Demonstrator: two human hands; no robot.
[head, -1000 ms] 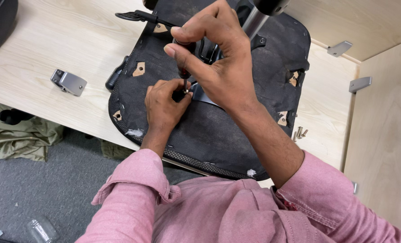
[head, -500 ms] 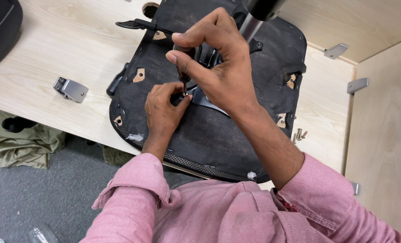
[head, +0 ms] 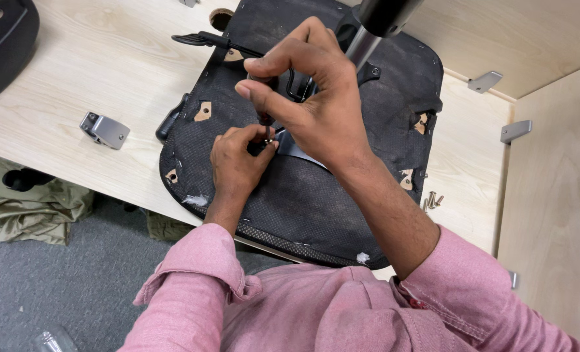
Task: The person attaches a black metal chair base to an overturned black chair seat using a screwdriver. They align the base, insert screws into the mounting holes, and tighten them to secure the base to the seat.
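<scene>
the upturned black fabric-covered chair seat [head: 316, 195] lies underside up on the pale wooden table [head: 75, 78], filling the middle of the scene with its near edge hanging just over the table's near rim. your right hand [head: 309, 107] is clenched around the dark handle of a small screwdriver [head: 264, 120], tip pointing down at the black metal bracket [head: 296, 151] fixed to the seat. your left hand [head: 238, 160] pinches at the tip, fingers closed on what looks like a small screw, though it is too tiny to be sure. keep the driver upright over the hole and press straight down as you turn, so the tip does not slip onto the fabric. steady the screw only until it bites. the spare silver screws [head: 431, 200] lie to the right, just beside the seat, and a grey metal bracket [head: 105, 130] sits well apart on the left.
</scene>
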